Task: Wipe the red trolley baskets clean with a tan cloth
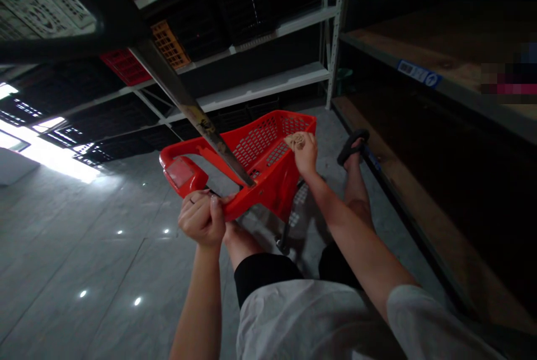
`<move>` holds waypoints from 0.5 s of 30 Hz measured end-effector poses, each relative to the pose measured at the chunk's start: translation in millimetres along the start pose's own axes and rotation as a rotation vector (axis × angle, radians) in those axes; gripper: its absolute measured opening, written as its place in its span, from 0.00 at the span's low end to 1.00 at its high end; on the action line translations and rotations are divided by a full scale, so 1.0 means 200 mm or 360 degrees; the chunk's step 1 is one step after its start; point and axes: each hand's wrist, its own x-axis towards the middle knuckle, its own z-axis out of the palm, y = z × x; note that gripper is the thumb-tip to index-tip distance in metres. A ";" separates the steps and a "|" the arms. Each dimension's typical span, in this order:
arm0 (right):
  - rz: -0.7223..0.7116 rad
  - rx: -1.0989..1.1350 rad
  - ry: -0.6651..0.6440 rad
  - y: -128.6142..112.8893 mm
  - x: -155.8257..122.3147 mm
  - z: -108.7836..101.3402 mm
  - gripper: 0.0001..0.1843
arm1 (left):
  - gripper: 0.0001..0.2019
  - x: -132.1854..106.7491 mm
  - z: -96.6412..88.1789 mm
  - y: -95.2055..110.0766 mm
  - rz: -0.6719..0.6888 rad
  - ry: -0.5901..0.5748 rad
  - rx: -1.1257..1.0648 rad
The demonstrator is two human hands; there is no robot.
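A red plastic shopping cart with perforated basket walls stands in front of me. My left hand is closed around the near bar of its handle. At the basket's right rim, my right hand is closed on a crumpled beige piece, perhaps cloth or paper; its kind is not clear. From the cart, a worn metal pole slants up to the upper left, where it meets a dark frame close to the camera. The pole's lower end is at the cart's near side.
White metal shelving at the back carries black, red and orange crates. On the right runs a wooden shelf with a blue label on its edge. My sandalled foot is beside its base. Grey tiled floor lies left.
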 end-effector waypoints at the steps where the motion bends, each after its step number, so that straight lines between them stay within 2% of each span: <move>1: 0.0048 -0.0046 0.0040 0.01 0.02 0.00 0.12 | 0.18 0.00 0.00 0.00 0.0022 0.0014 -0.0015; 4: 0.0184 0.0014 0.0043 -0.08 -0.07 -0.03 0.09 | 0.17 0.01 0.01 0.01 0.0040 0.0029 -0.0022; 6: 0.0254 0.0178 -0.0063 -0.22 -0.21 -0.07 0.07 | 0.17 0.02 0.02 0.02 0.0014 -0.0008 -0.0015; 9: 0.0223 0.0354 -0.0251 -0.49 -0.49 -0.14 0.08 | 0.18 0.03 0.01 0.04 0.0007 -0.0041 -0.0023; 12: -0.0025 0.0462 -0.0354 -0.73 -0.73 -0.23 0.10 | 0.19 0.04 0.01 0.05 -0.0005 -0.0039 -0.0022; 15: -0.0348 0.0441 -0.0463 -0.83 -0.88 -0.27 0.15 | 0.19 0.04 0.01 0.05 -0.0021 -0.0047 -0.0031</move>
